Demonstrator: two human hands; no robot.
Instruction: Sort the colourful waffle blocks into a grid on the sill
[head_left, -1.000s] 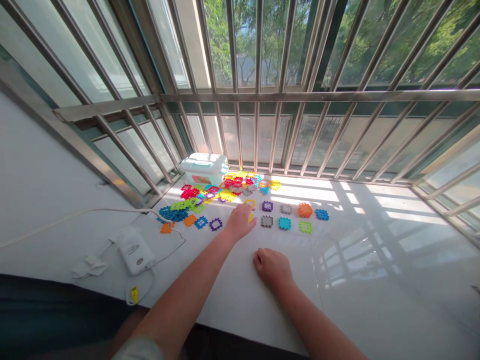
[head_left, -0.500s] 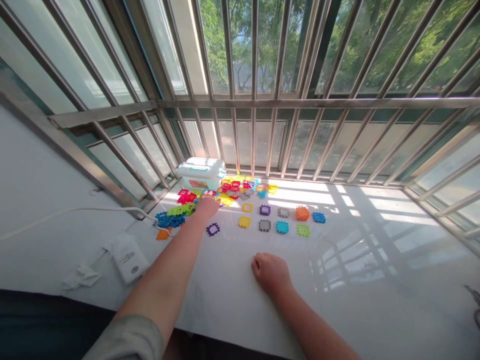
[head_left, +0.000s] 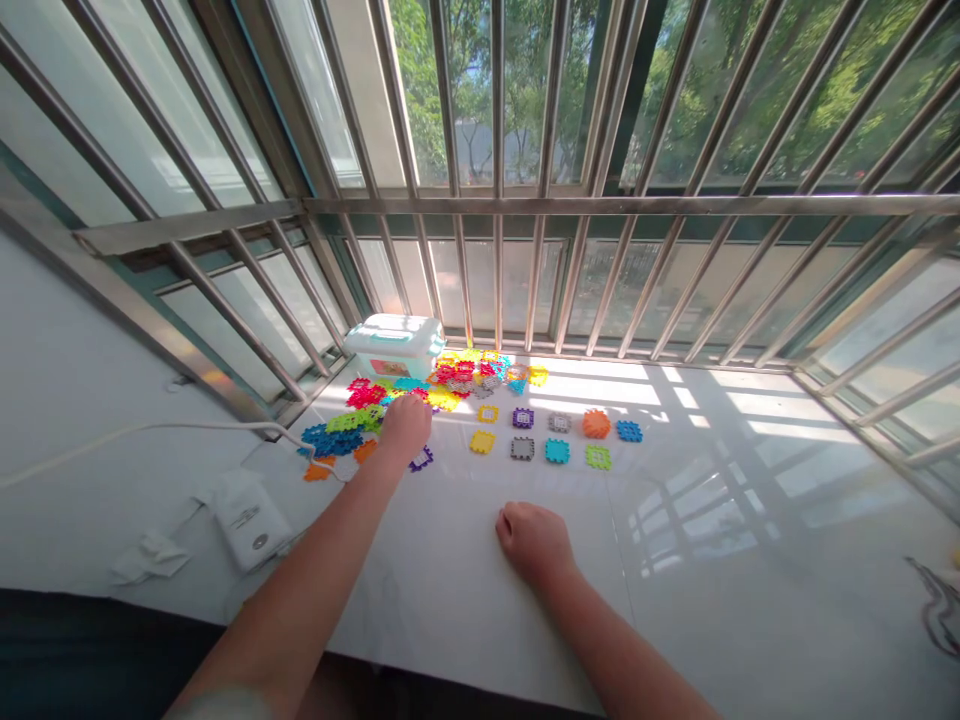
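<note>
My left hand [head_left: 406, 428] is over the near edge of a pile of colourful plastic building tiles, its fingers curled down. What the fingertips pinch, if anything, is hidden behind the hand. A purple square frame tile [head_left: 423, 458] lies partly covered beside the wrist. Close by are green tiles [head_left: 365, 418], red tiles [head_left: 366, 392] and dark blue tiles [head_left: 327, 441]. My right hand [head_left: 534, 540] rests on the white surface as a closed fist. Beyond it, two rows of single tiles include a yellow tile [head_left: 482, 441], a turquoise tile [head_left: 557, 451] and an orange tile [head_left: 597, 424].
A white lidded box [head_left: 396, 345] stands behind the pile against the metal window bars [head_left: 496, 280]. At left a white cable [head_left: 187, 426] runs to the tiles, above a tissue packet [head_left: 252, 522] and a crumpled tissue [head_left: 151, 556]. Dark-handled scissors-like loops [head_left: 937, 610] show at right.
My left hand has drawn back slightly toward me from the pile, its fingers now curled more out of sight, and partly covers the purple frame. My right fist stays resting on the surface.
</note>
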